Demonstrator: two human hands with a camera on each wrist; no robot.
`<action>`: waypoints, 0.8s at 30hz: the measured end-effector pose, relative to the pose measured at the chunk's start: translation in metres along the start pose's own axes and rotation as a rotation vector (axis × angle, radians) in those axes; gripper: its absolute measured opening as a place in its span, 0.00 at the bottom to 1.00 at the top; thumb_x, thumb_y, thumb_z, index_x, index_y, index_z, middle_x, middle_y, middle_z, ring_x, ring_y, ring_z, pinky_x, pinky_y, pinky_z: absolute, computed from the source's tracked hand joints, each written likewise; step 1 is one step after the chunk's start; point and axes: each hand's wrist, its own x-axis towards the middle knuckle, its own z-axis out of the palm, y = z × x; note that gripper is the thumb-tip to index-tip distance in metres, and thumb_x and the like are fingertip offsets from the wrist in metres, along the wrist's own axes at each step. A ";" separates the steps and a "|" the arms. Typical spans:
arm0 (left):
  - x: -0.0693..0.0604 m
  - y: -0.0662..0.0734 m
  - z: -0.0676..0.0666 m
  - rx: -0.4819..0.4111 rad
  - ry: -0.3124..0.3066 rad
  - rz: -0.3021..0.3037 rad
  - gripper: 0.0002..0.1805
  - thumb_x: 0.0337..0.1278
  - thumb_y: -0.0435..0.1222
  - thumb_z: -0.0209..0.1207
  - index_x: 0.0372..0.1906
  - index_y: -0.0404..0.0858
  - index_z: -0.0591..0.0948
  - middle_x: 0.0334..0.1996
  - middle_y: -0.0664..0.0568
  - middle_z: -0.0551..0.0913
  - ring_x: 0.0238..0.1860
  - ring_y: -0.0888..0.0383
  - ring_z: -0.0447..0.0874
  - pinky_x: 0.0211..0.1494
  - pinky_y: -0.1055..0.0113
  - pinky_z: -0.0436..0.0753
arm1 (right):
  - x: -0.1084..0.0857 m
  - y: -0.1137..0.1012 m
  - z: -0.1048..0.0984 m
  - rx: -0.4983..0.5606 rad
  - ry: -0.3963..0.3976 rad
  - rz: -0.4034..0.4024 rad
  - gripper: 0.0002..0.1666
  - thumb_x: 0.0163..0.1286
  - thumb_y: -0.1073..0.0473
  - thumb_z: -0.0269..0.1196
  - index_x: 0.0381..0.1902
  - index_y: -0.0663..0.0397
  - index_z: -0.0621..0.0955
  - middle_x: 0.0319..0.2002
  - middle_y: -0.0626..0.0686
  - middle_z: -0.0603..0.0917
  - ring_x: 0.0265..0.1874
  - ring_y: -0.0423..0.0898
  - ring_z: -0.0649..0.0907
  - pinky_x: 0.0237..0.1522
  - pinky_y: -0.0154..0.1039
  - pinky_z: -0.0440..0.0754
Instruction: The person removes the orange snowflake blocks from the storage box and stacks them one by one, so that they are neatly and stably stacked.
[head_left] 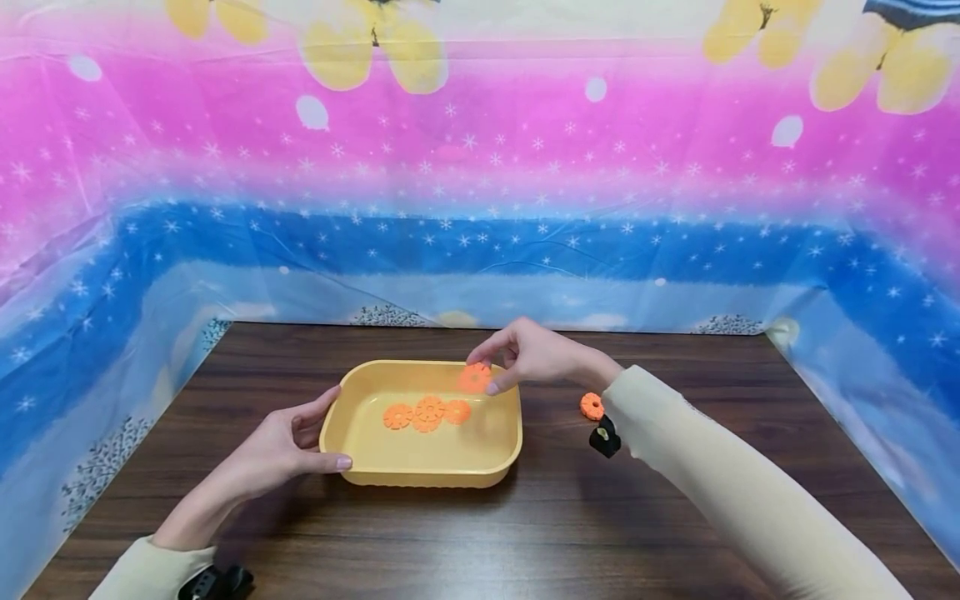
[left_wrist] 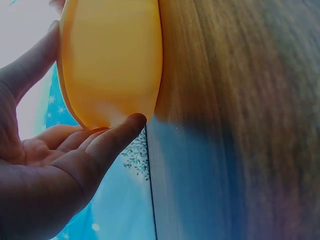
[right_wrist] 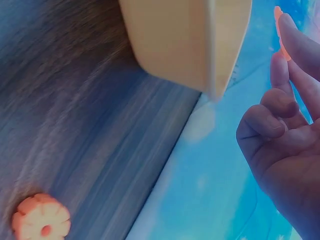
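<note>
Orange and notched, a small disc point(head_left: 474, 379) is hanging in the pinch of the person's right hand point(head_left: 536, 352). The index finger is touching its edge at about twelve o'clock of the disc, and the thumb is pressing near four, so the disc is sitting just at the fingertips. In the right wrist view, other fingers of this hand are bending toward the palm.

I am reading the yellow tray point(head_left: 420, 481) also as a clock, with twelve at the side far from the person. The held disc is hovering above the tray at between one and two o'clock. Near the clock's centre, several orange discs point(head_left: 429, 410) are lying in a close group on the tray's floor, some overlapping.

The left hand point(head_left: 268, 454) is gripping the nine o'clock end: its thumb is resting on the rim at about eight, and its fingers are holding the side between nine and ten. The grouped discs are lying well apart from these fingers.

Outside, at three o'clock, a thick orange piece point(head_left: 587, 407) is lying on the dark wood-grain table point(head_left: 450, 542); whether it is one disc or a pile, I cannot tell. Behind, toward twelve, a pink and blue cloth point(head_left: 480, 242) is hanging.
</note>
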 end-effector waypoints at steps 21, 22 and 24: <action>0.000 0.002 0.000 -0.029 0.001 -0.034 0.54 0.41 0.38 0.72 0.72 0.40 0.51 0.70 0.42 0.51 0.63 0.45 0.62 0.50 0.63 0.77 | -0.059 0.048 -0.018 0.048 0.148 0.109 0.25 0.50 0.52 0.73 0.49 0.36 0.82 0.12 0.53 0.58 0.13 0.48 0.58 0.18 0.35 0.63; 0.000 0.001 0.000 -0.029 0.003 -0.037 0.54 0.41 0.38 0.72 0.72 0.41 0.51 0.70 0.42 0.52 0.63 0.45 0.62 0.50 0.63 0.77 | -0.063 0.050 -0.018 0.042 0.158 0.116 0.25 0.49 0.52 0.73 0.49 0.36 0.82 0.12 0.52 0.59 0.13 0.48 0.58 0.18 0.34 0.63; 0.000 0.001 0.000 -0.029 0.000 -0.035 0.54 0.41 0.38 0.71 0.72 0.40 0.51 0.70 0.42 0.52 0.63 0.45 0.62 0.50 0.63 0.77 | -0.069 0.057 -0.020 0.038 0.178 0.127 0.26 0.49 0.51 0.74 0.49 0.36 0.82 0.12 0.52 0.60 0.13 0.48 0.59 0.18 0.34 0.62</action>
